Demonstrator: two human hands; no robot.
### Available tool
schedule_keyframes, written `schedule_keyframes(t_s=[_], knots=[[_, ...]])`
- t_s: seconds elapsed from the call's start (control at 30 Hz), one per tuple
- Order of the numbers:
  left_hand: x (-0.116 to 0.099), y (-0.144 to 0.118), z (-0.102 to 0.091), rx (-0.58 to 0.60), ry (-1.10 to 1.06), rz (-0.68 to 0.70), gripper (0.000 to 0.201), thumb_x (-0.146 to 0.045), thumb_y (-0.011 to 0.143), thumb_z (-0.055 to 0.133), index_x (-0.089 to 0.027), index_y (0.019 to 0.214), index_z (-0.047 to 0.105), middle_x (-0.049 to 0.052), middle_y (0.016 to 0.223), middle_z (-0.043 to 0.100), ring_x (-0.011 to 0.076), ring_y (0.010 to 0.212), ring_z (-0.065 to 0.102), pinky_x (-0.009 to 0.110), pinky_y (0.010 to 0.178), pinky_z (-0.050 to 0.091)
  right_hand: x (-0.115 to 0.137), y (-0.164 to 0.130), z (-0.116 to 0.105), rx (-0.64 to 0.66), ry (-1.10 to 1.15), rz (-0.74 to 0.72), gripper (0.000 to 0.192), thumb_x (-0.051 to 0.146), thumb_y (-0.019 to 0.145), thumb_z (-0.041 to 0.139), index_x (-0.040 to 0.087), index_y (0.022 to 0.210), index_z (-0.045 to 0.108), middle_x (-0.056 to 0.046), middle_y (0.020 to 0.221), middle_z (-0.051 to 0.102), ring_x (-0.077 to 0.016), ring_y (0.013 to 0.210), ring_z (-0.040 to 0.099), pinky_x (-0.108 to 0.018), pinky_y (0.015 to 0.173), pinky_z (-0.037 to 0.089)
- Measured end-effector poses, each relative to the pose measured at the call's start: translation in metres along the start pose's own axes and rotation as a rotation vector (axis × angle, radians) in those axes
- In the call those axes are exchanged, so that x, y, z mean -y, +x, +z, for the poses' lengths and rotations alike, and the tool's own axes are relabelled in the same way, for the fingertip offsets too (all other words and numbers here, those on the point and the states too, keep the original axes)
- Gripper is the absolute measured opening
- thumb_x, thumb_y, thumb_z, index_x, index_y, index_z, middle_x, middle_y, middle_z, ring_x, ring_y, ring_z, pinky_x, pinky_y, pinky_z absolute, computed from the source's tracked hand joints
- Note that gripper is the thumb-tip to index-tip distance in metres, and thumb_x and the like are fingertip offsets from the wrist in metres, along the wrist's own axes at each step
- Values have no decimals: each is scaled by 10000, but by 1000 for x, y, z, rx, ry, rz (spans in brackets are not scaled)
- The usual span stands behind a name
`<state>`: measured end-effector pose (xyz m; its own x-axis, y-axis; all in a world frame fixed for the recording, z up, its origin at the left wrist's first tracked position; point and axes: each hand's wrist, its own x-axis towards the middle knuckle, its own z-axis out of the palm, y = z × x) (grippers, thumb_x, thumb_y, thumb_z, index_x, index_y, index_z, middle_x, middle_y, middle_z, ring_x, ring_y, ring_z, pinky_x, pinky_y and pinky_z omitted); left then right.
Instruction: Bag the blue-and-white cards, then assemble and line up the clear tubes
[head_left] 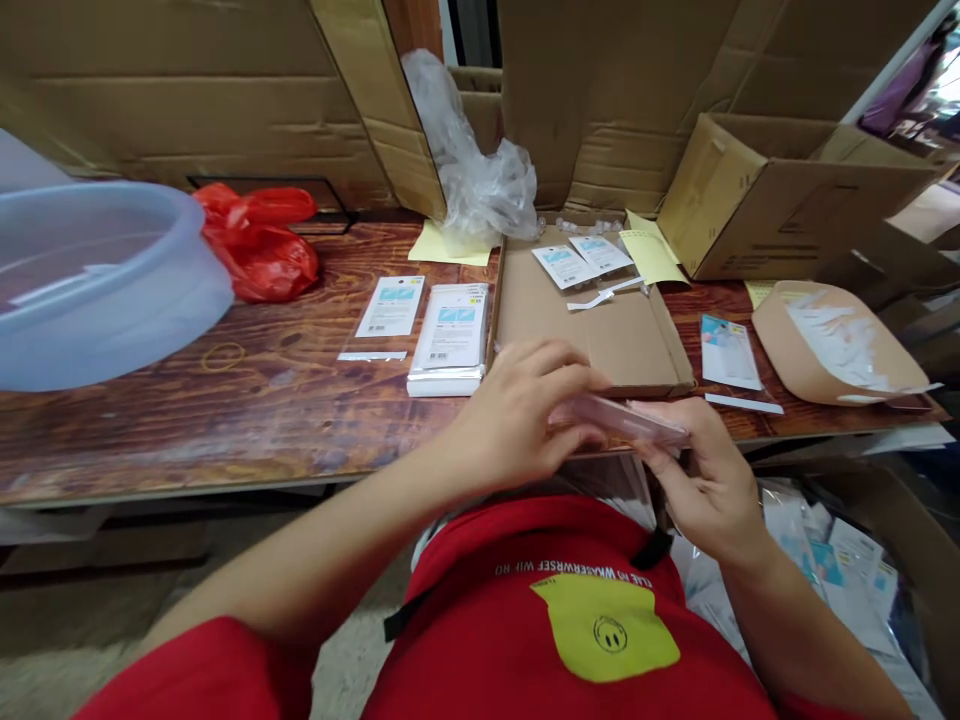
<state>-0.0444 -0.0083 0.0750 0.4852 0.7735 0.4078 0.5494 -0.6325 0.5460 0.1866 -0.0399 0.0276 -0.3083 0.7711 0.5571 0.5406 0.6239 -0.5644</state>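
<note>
While blurred, hands pinch flat, perhaps plastic packet.

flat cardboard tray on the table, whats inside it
Two small packets, white strips and a yellow paper lie in the cardboard tray. The left hand covers its near corner.

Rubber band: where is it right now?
In the head view the rubber band lies flat on the wooden table, left of centre, just right of the plastic tub and below the red bag.

Single head-worn view, looking forward and down, hands close at 6 o'clock, table near, cardboard wall at 12 o'clock
</note>
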Motion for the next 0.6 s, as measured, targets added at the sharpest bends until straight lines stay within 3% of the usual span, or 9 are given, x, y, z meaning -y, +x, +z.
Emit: schedule_keyframes(t_s=[0.07, 0.13, 0.2, 0.3, 0.43, 0.5, 0.6], knots=[[2, 13, -3, 240, -71, -5, 134, -144, 785, 750, -184, 912, 768, 36, 898, 735, 185, 880, 666, 338, 868, 480, 3, 1, -10, 172, 197, 97, 326, 202, 968, 593, 309, 1276, 596, -23, 1126, 665, -174, 1028, 630, -331, 883, 483], [1, 21, -2, 390, -192, -60, 55, -138, 765, 770, -172, 809, 775, 13, 784, 710, 140, 743, 640, 265, 722, 465, 5, 3, -19, 300, 299, 118, 310, 238, 950, 631, 312, 1251, 631, -15, 1102, 658, -161, 1008, 634, -300, 858, 499], [-3, 26, 0, 455, -288, -111, 26, -149, 743, 787, -165, 760, 774, 7, 741, 693, 124, 697, 620, 234, 648, 442, 8, 5, -25, 302, 326, 102, 236, 254, 925, 673, 288, 1158, 683, -8, 1030, 666, -143, 938, 638, -271, 807, 496], [-12, 32, -3, 524, -387, -165, 84, -215, 738, 798, -157, 708, 745, -1, 700, 672, 114, 660, 591, 227, 623, 432, 15, 8, -33, 193, 292, 58, 138, 204, 938, 645, 260, 1040, 719, 14, 870, 673, -109, 791, 624, -251, 714, 462], [-16, 36, -6, 821, -755, -255, 330, -445, 684, 842, -185, 855, 734, 25, 881, 727, 172, 844, 641, 267, 756, 507, 26, 5, -46, 181, 298, -194, 282, 141, 959, 580, 291, 1151, 720, 20, 791, 658, -109, 712, 582, -289, 705, 439], [-14, 36, -1, 952, -875, -382, 369, -505, 703, 805, -212, 914, 730, 22, 975, 741, 187, 924, 651, 279, 804, 524, 32, -2, -50, 194, 218, -401, 320, 165, 986, 532, 286, 1227, 704, -14, 897, 704, -136, 788, 596, -339, 775, 438], [-10, 36, 7, 1086, -869, -508, 276, -457, 720, 777, -197, 794, 722, 19, 804, 731, 174, 763, 648, 266, 653, 507, 42, -19, -51, 189, -75, -611, 334, 193, 1011, 501, 303, 1258, 698, -23, 1152, 725, -177, 1024, 588, -409, 977, 381]])
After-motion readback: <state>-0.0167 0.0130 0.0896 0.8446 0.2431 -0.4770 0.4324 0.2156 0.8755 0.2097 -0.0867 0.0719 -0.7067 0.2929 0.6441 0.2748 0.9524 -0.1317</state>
